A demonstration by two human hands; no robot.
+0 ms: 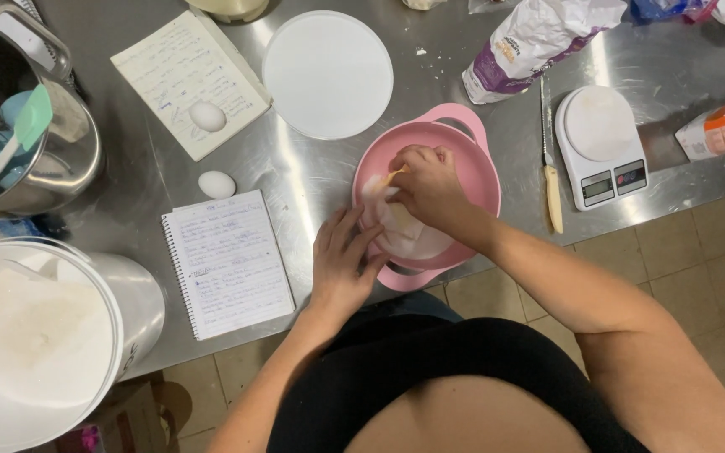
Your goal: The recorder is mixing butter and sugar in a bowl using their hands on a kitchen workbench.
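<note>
Steadying the pink bowl point(480, 180) at seven o'clock, my left hand point(341, 268) lies fingers spread; my right hand point(430, 189) pinches pale dough point(396, 226) at its centre.

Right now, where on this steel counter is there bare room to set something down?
Bare steel lies between the round white lid and the pink bowl, and between the bowl and the knife. The left end is crowded: metal bowl, white bucket, two notebooks, eggs.
</note>
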